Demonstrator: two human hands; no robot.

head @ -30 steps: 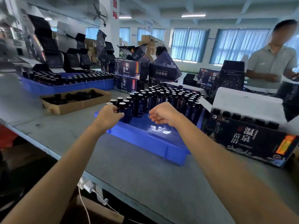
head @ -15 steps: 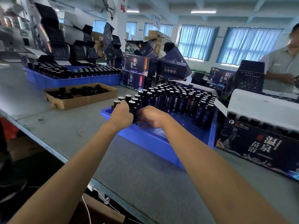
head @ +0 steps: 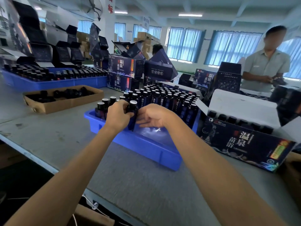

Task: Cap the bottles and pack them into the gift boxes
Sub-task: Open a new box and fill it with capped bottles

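Note:
A blue plastic tray (head: 143,149) sits in front of me on the grey table, holding several dark capped bottles (head: 164,98). My left hand (head: 118,114) is closed around one dark blue bottle (head: 132,111) at the tray's near left, upright and slightly raised above its neighbours. My right hand (head: 152,115) rests against the lower side of that same bottle, fingers loosely curled. An open dark gift box (head: 244,141) with a white flap lies to the right of the tray, a row of bottles standing in it.
A cardboard tray of black caps (head: 63,98) lies at the left. Behind it a long blue tray (head: 53,82) holds several more bottles. Stacked gift boxes (head: 125,72) stand at the back. A person in a grey shirt (head: 265,66) stands at the far right.
Both hands came together over the tray's near-left bottles. My left hand took hold of one bottle and lifted it a little; my right hand moved in against it.

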